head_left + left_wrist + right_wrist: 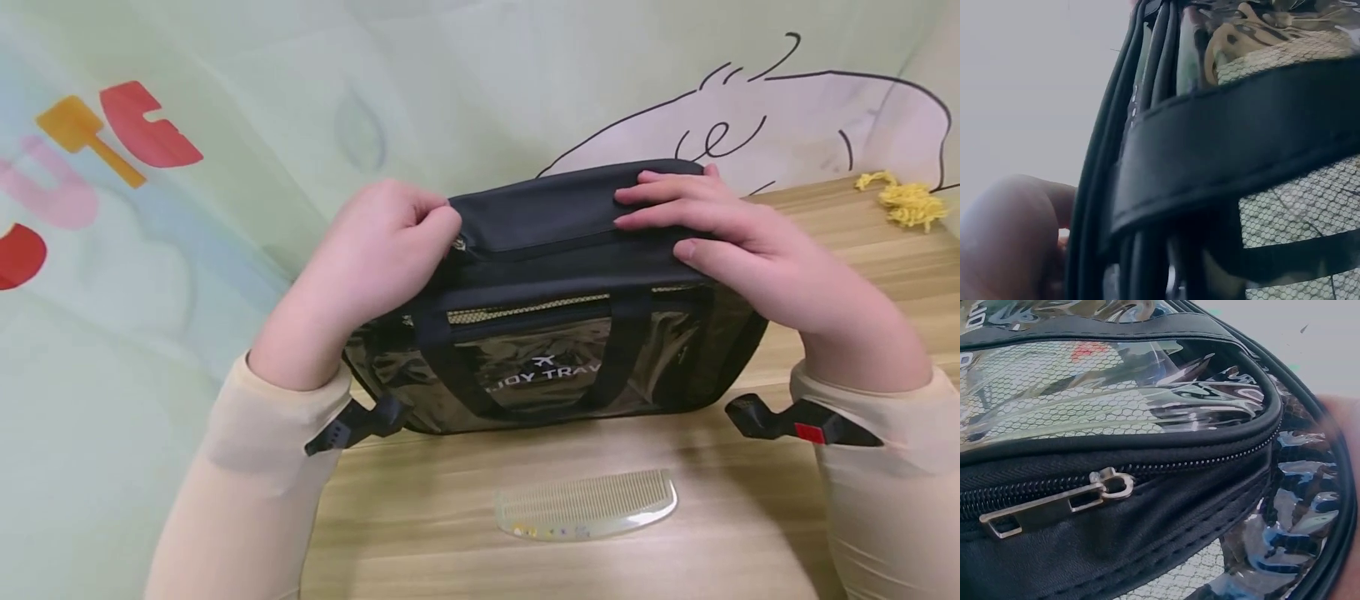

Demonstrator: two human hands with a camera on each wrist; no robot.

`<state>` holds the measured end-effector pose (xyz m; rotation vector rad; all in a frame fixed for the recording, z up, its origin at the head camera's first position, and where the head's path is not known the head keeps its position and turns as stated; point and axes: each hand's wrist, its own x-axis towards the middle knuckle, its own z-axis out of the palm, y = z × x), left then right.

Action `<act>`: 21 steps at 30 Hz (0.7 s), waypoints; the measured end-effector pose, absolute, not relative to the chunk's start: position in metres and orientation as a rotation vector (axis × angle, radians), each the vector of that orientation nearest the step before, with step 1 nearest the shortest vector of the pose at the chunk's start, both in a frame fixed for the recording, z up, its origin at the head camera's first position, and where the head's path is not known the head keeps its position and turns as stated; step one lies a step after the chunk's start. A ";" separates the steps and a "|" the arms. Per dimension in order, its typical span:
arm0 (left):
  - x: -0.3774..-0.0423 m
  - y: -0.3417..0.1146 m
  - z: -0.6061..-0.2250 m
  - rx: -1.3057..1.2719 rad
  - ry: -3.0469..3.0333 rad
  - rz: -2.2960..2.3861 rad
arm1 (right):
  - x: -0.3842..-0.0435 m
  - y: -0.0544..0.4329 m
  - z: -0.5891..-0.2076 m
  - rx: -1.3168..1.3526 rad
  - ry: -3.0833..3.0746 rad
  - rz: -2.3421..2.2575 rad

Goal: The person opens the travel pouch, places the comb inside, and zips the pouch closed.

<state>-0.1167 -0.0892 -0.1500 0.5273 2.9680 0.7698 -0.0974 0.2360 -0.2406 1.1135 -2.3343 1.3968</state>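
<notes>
A black travel bag (558, 279) with clear panels and white lettering stands on the wooden tabletop. At its top left corner my left hand (382, 246) curls its fingers, pinching at a metal zipper slider (459, 243); the pull tab itself is hidden by the fingers. My right hand (723, 229) rests on the top right end, fingers spread and fairly straight across the lid, thumb on the near side. The right wrist view shows a gold-coloured zipper pull (1044, 506) hanging on the front pocket. In the left wrist view a black strap (1229, 144) crosses the mesh-lined front.
A pale translucent comb (588, 506) lies on the wooden tabletop (420, 508) in front of the bag. Yellow yarn (909, 204) is at the far right edge. A pale printed curtain (262, 108) hangs behind and to the left.
</notes>
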 end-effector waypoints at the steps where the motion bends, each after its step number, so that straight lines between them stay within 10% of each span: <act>1: -0.118 -0.089 -0.151 0.533 2.974 0.785 | -0.098 0.236 -0.240 1.111 -2.332 1.400; 21: -0.102 -0.101 -0.133 0.509 2.863 0.697 | -0.095 0.238 -0.240 1.174 -2.322 1.410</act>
